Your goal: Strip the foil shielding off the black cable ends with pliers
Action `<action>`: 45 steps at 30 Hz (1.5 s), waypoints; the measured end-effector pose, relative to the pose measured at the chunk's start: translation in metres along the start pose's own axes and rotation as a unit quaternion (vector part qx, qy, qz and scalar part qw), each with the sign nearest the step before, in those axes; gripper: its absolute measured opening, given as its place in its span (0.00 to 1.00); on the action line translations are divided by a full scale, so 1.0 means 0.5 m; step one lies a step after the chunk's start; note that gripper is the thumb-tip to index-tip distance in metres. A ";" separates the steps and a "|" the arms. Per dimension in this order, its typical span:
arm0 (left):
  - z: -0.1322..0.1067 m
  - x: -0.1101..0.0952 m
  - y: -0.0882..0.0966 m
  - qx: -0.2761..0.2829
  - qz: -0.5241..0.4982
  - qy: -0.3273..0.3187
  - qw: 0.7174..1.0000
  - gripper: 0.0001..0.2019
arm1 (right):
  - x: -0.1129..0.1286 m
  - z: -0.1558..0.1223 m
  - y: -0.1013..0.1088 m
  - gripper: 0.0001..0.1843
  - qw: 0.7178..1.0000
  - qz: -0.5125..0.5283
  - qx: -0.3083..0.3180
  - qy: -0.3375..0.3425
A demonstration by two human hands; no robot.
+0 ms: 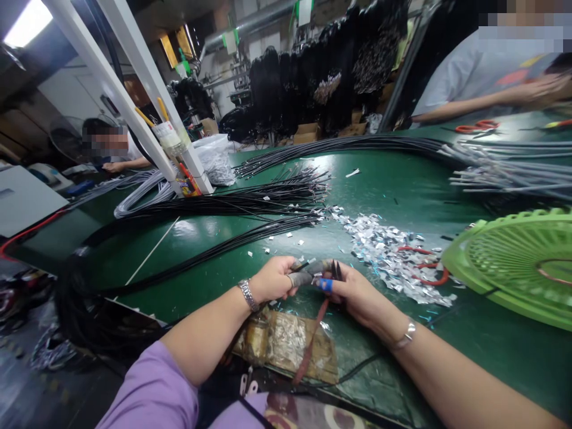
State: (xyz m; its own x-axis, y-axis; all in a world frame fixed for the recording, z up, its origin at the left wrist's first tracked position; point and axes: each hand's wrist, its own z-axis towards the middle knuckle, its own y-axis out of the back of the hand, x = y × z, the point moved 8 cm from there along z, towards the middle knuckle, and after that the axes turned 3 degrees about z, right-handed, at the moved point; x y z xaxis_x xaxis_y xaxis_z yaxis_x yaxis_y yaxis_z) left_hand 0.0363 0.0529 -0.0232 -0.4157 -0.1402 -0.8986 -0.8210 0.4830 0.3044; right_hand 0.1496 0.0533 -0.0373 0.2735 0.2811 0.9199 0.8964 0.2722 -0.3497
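My left hand point(274, 278) and my right hand point(353, 292) meet over the green table point(402, 190) near its front edge. Both are closed in a pinch on the end of a thin black cable point(336, 270), whose bare wire tips stick up between the fingers. Tape wraps several fingertips, grey on the left hand and blue on the right. A watch sits on my left wrist and a bracelet on my right. Bundles of long black cables point(250, 205) lie fanned across the table just beyond my hands.
A heap of silver foil scraps point(393, 256) with red-handled scissors point(424, 265) lies right of my hands. A green fan grille point(518, 262) sits at the right. A foil-filled tray point(286, 342) lies below my hands. Grey cables point(504, 167) and two other people are farther off.
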 end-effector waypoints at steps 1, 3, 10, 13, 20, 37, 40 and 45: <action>0.001 0.001 0.004 -0.011 0.023 -0.008 1.000 0.15 | 0.007 -0.001 -0.001 0.17 0.999 -0.033 0.005 0.019; 0.001 -0.007 0.014 -0.037 0.092 -0.046 0.994 0.12 | 0.018 -0.001 -0.003 0.17 0.993 -0.100 0.012 0.053; -0.011 -0.042 0.010 -0.070 0.350 -0.135 0.924 0.09 | 0.027 0.001 0.004 0.13 0.964 -0.255 -0.001 0.071; -0.017 -0.052 -0.001 -0.054 0.412 -0.152 0.897 0.10 | 0.014 -0.001 -0.002 0.16 0.970 -0.242 0.026 0.015; -0.022 -0.058 -0.009 -0.016 0.328 -0.214 0.920 0.11 | -0.034 -0.005 -0.011 0.24 0.987 -0.094 0.073 -0.106; -0.006 -0.003 -0.007 0.058 -0.075 0.019 0.995 0.16 | 0.075 -0.029 -0.010 0.16 0.924 -0.301 -0.007 0.235; -0.005 -0.001 -0.011 0.078 -0.097 0.013 0.992 0.16 | 0.073 -0.033 -0.011 0.15 0.928 -0.298 0.001 0.225; -0.009 -0.001 -0.021 0.136 -0.118 0.012 0.984 0.17 | 0.061 -0.029 -0.022 0.17 0.946 -0.258 0.088 0.174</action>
State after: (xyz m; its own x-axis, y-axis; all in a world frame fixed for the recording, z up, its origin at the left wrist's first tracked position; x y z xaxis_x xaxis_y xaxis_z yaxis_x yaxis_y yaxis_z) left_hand 0.0436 0.0442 -0.0245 -0.2383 -0.2948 -0.9254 -0.7614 0.6482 -0.0104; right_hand 0.1531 0.0455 -0.0029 -0.0588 -0.2425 0.9684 0.8784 0.4483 0.1656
